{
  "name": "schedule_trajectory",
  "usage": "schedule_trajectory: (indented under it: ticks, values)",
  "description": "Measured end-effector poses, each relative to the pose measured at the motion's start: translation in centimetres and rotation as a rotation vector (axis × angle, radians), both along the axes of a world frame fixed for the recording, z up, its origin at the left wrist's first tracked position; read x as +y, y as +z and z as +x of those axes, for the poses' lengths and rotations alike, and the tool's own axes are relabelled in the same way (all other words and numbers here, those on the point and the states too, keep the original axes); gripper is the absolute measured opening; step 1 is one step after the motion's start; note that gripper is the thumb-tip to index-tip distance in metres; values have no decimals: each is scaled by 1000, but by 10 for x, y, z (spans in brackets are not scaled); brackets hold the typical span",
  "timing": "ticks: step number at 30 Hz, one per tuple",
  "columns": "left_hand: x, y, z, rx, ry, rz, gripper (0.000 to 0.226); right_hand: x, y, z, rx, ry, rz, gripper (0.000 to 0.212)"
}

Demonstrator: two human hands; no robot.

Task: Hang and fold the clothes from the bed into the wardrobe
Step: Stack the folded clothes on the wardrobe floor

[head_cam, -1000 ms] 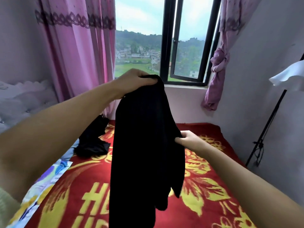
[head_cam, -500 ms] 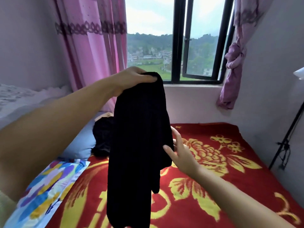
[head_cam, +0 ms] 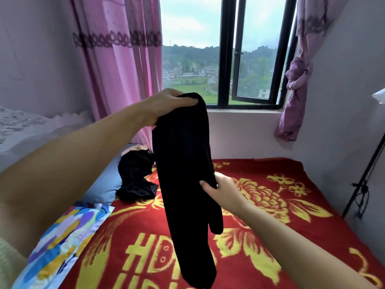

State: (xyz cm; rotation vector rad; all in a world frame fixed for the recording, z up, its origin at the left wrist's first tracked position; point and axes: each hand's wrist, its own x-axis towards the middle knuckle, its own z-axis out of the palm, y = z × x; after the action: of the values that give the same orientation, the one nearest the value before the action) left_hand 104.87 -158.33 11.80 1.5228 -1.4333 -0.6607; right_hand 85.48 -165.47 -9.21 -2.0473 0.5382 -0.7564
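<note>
**Black garment held up over the bed**

Left hand [head_cam: 166, 104] raised at window height, fingers curled over the top of the black garment [head_cam: 185, 174], arm stretched forward. Right hand [head_cam: 224, 190] lower, pinching the garment's right edge between thumb and fingers. Hanging long and narrow above the red blanket [head_cam: 291, 215]. More dark clothes [head_cam: 135, 176] heaped beside the blue pillow [head_cam: 104, 184] at left. Open blanket to the right, up to the wall.

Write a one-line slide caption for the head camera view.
Left hand holds a black ribbed garment up over the red floral blanket while the right hand pinches its side edge.
</note>
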Motion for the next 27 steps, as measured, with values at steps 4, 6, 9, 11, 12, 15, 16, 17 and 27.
schedule_trajectory:
  ticks: [4,6,9,11,12,15,16,17,27]
  values:
    - [1,-3,10,11,12,9,42,-19,2,-24,-4,-14,132,19]
    - [2,-3,19,14,41,11,56,-32,6,-39,-86,-102,96,20]
    - [5,-8,36,43,103,11,64,-50,22,-58,-177,-199,28,25]
    - [6,-15,44,76,137,15,63,-56,35,-65,-187,-198,40,29]
    - [6,-19,47,97,146,9,61,-56,40,-67,-177,-176,60,31]
    - [5,-25,53,185,154,-33,52,-45,52,-71,-107,-37,126,30]
    - [5,-25,54,208,153,-42,50,-40,54,-73,-62,20,133,28]
    - [4,-24,56,221,149,-44,49,-35,57,-75,-5,78,133,25]
    - [1,-18,50,252,69,-90,49,-1,51,-47,356,235,-130,16]
